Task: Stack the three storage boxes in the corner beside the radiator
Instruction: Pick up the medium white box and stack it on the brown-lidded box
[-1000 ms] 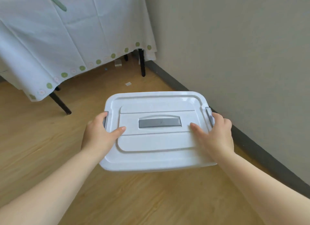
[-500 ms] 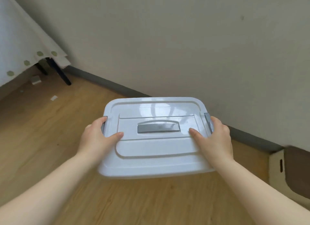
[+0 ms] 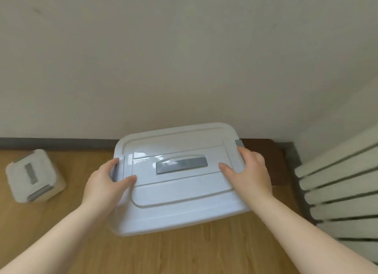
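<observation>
Holding large box near radiator corner

left hand [image 3: 106, 183] and right hand [image 3: 248, 174] clamp the white storage box [image 3: 180, 194] by its short ends, fingers wrapped over grey latches, thumbs on lid; radiator [image 3: 339, 192] right; smaller box [image 3: 33, 176] on floor [image 3: 184, 253] left.

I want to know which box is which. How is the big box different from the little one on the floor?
The big box looks much larger than the little box. Both hands, left and right, hold the big box; the little box sits alone on the floor, further left. Both are white with grey handles and clips.
</observation>
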